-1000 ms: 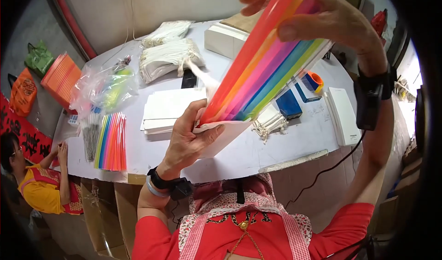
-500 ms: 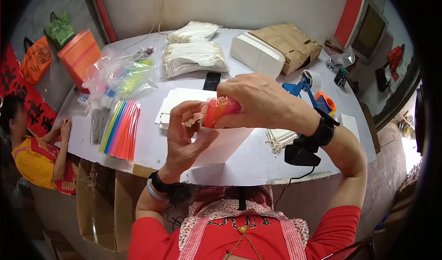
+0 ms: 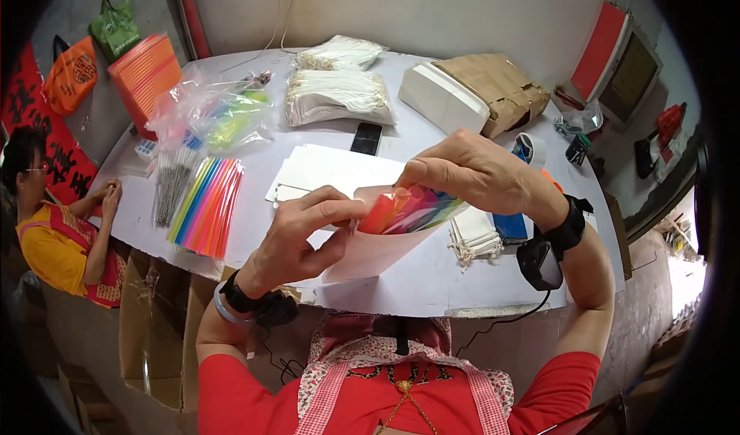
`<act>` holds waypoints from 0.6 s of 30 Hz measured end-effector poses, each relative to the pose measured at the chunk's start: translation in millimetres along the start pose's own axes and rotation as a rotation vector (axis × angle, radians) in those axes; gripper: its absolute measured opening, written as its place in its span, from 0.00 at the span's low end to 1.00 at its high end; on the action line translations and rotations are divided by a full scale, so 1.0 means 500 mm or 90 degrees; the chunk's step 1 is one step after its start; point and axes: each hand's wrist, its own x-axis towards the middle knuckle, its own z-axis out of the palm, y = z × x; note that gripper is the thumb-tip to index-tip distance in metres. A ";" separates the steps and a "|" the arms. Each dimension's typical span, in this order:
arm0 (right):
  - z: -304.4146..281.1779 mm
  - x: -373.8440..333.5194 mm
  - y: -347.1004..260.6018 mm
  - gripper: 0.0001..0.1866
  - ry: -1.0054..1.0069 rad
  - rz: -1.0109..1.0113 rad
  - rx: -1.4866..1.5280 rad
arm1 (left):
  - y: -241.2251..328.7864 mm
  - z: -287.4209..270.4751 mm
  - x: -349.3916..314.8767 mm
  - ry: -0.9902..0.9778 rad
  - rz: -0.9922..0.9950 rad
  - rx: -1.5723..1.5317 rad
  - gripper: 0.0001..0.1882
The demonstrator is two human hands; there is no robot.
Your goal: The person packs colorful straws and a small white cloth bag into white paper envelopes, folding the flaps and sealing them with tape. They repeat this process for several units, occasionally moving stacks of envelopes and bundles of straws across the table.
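Observation:
A white open-topped paper box (image 3: 378, 254) stands near the table's front edge, its opening tilted towards me. Bright plastic straws (image 3: 397, 208) fill the opening, with orange and pink ends showing on the left and blue and green among them on the right. My left hand (image 3: 301, 238) pinches the box's left rim between thumb and fingers. Across the top, my right hand (image 3: 482, 173) curls over the far right rim; its fingertips are partly hidden. A dark strap with a small black device circles each wrist.
Straws in rainbow colours (image 3: 208, 208) and thin metal brushes (image 3: 173, 188) lie to the left. White cards (image 3: 331, 165), a phone (image 3: 367, 138) and bagged white pouches (image 3: 339, 96) are behind. Small drawstring pouches (image 3: 472, 235) lie right. A co-worker (image 3: 65, 242) sits at the left end.
The bundle of straws in my right hand has gone down into the white box. My right hand has shifted right onto the rim, and my left hand has taken the left rim.

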 end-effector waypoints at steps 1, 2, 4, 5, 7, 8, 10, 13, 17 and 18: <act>-0.003 -0.003 0.009 0.16 -0.017 0.014 0.049 | 0.002 0.000 0.003 -0.018 0.012 -0.011 0.19; -0.006 -0.002 0.014 0.15 -0.035 0.029 0.099 | 0.001 0.000 0.003 -0.019 0.014 -0.012 0.19; -0.016 0.001 0.008 0.14 -0.078 0.064 0.144 | -0.001 0.004 -0.001 -0.011 0.049 0.016 0.19; -0.021 0.002 0.003 0.12 -0.123 0.097 0.190 | -0.001 0.006 -0.004 -0.008 0.066 0.030 0.20; -0.019 0.005 0.002 0.11 -0.163 0.132 0.237 | -0.001 0.010 -0.009 0.006 0.067 0.036 0.20; -0.011 0.010 0.006 0.10 -0.161 0.038 0.129 | -0.001 0.012 -0.012 0.021 0.067 0.042 0.20; 0.005 0.014 0.004 0.10 -0.147 -0.139 -0.091 | 0.004 0.017 -0.015 0.026 0.076 0.041 0.20; 0.004 0.029 -0.035 0.10 -0.186 -0.115 -0.236 | 0.016 0.020 -0.017 0.028 0.042 0.068 0.21; -0.008 0.036 -0.066 0.09 -0.220 -0.099 -0.292 | 0.010 0.023 -0.034 0.048 0.026 0.105 0.20; -0.009 0.038 -0.068 0.08 -0.230 -0.106 -0.283 | 0.011 0.027 -0.035 0.037 0.034 0.098 0.20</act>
